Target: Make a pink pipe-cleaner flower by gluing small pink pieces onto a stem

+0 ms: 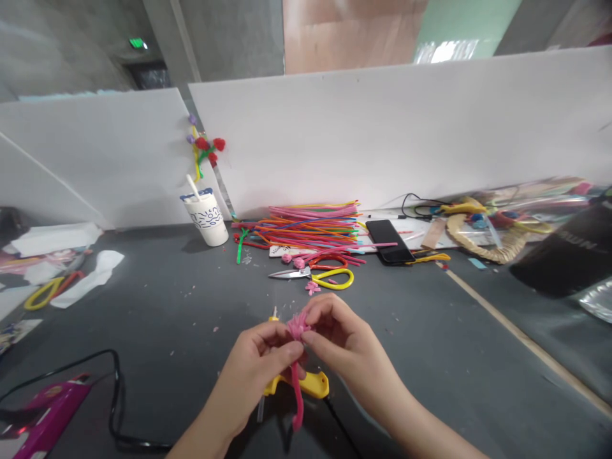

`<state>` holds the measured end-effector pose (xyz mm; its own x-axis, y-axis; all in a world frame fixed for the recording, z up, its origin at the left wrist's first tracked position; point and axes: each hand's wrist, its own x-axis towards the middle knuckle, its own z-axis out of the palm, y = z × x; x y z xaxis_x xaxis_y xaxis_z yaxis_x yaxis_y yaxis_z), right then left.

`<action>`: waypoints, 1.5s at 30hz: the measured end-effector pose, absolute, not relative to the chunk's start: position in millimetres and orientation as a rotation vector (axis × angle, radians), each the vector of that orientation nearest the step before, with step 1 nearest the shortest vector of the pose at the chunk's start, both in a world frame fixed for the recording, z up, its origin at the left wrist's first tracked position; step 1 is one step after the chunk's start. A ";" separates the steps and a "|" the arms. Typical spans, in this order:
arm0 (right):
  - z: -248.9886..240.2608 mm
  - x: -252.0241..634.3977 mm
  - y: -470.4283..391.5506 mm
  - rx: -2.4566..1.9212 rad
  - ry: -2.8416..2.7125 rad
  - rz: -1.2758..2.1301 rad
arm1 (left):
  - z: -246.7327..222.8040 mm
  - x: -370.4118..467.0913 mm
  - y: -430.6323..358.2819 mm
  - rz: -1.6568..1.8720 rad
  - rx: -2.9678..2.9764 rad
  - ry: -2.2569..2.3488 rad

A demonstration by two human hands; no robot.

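From the head camera, both hands meet low in the middle of the view, above a dark grey desk [157, 319]. The left hand [261, 363] comes up from seven o'clock and its grip is closed: thumb and fingers pinch the pink pipe cleaner [298, 370] just below its fuzzy curled top. The right hand [335, 338] comes in from five o'clock, and its grip is likewise closed on the same pink pipe cleaner, with the fingertips pressed against the tuft from the other side. The stem hangs down between the wrists toward six o'clock.

Directly beneath the hands lies a yellow glue gun [306, 384], partly hidden by them. At twelve o'clock from the hands rest scissors with yellow handles [315, 276], and beyond those a heap of coloured pipe cleaners [310, 226]. A black phone [388, 242] lies at one o'clock, just beside the heap. A white paper cup [206, 217] stands at eleven o'clock near the white partition [382, 127]. A pink tool [48, 408] with a black cable lies at nine o'clock, well apart.
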<state>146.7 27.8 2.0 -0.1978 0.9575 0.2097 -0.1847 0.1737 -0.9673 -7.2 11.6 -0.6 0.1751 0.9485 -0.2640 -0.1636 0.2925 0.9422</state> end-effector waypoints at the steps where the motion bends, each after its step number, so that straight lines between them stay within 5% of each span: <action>1: 1.8 146.1 27.5 -0.833 -1.338 1.268 | 0.1 -6.5 11.5 0.979 0.950 1.103; 17: 9.8 157.0 19.7 -0.736 -1.514 1.064 | 5.2 -15.8 4.1 1.238 2.083 1.284; 45: 21.0 159.9 18.7 -0.691 -1.643 1.068 | 3.2 -15.6 1.3 1.352 2.273 1.188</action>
